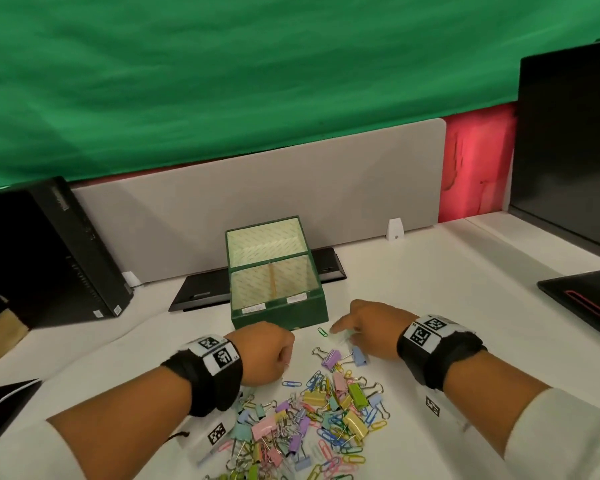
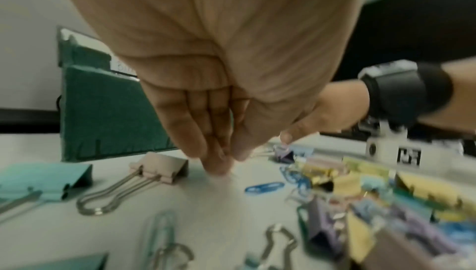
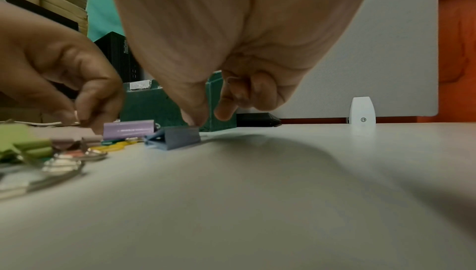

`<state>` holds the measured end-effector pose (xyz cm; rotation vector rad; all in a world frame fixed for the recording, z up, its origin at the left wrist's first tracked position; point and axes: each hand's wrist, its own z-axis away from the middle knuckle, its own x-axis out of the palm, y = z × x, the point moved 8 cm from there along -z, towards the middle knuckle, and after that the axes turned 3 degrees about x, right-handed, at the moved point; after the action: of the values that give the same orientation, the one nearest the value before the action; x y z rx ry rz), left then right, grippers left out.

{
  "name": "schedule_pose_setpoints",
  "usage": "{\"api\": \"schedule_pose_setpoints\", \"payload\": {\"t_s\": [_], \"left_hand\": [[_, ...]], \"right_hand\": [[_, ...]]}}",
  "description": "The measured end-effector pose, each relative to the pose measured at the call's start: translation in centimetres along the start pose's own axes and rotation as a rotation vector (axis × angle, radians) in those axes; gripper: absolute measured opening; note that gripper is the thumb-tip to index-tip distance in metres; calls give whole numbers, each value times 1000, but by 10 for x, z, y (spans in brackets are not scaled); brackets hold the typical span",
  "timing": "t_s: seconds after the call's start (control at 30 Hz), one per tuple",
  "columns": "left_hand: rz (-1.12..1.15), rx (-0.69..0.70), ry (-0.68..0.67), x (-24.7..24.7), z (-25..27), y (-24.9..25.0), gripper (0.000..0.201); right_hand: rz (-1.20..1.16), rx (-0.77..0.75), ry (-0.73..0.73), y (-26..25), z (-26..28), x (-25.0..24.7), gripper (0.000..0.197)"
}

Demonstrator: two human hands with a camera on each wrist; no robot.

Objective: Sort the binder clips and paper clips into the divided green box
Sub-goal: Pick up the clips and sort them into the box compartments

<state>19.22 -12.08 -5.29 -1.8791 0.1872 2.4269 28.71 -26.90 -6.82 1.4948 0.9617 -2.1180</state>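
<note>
The divided green box [image 1: 281, 315] stands open at the back of the white table, its compartments bare. A pile of pastel binder clips and coloured paper clips [image 1: 326, 417] lies in front of it. My left hand [image 1: 284, 363] is at the pile's far left edge, fingertips [image 2: 219, 164] bunched on the table and pinching a small wire clip that is mostly hidden. My right hand [image 1: 343, 336] hovers at the pile's far edge. Its thumb [image 3: 195, 120] touches the top of a blue binder clip [image 3: 177, 138], while the index finger [image 3: 224, 113] stays apart from it.
A purple binder clip [image 1: 331, 358] lies beside the blue one, and a green paper clip [image 1: 322, 331] sits alone near the box. A black computer [image 1: 66, 258] stands left, a flat black device [image 1: 201, 292] behind the box, a laptop [image 1: 586, 299] right.
</note>
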Motion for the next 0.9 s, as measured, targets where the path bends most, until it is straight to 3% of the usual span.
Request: {"api": "schedule_pose_setpoints", "payload": {"t_s": [0.07,0.2,0.33,0.43,0.53,0.73,0.83,0.9], "left_hand": [[122,21,-8,1,3,1,5],[205,19,-21,8,6,-2,29],[216,-15,-3,10,8,-7,23],[100,23,-19,11,12,-1,12],[-78,88,-49,16,15,6,27],[-229,181,-52,21,17,22,23],[-109,65,-12,16,17,9,19],[272,-133,12,13,20,-17,18]], "right_hand": [[19,-7,-4,1,-4,2,36],[14,-8,-4,2,-6,-1,24],[-3,11,6,4,-7,-2,25],[-35,29,19,7,-8,-2,23],[-42,42,34,9,-8,-2,20],[-12,64,22,15,-14,3,25],[-16,67,25,16,-16,3,25],[-23,77,40,16,-15,1,27]]}}
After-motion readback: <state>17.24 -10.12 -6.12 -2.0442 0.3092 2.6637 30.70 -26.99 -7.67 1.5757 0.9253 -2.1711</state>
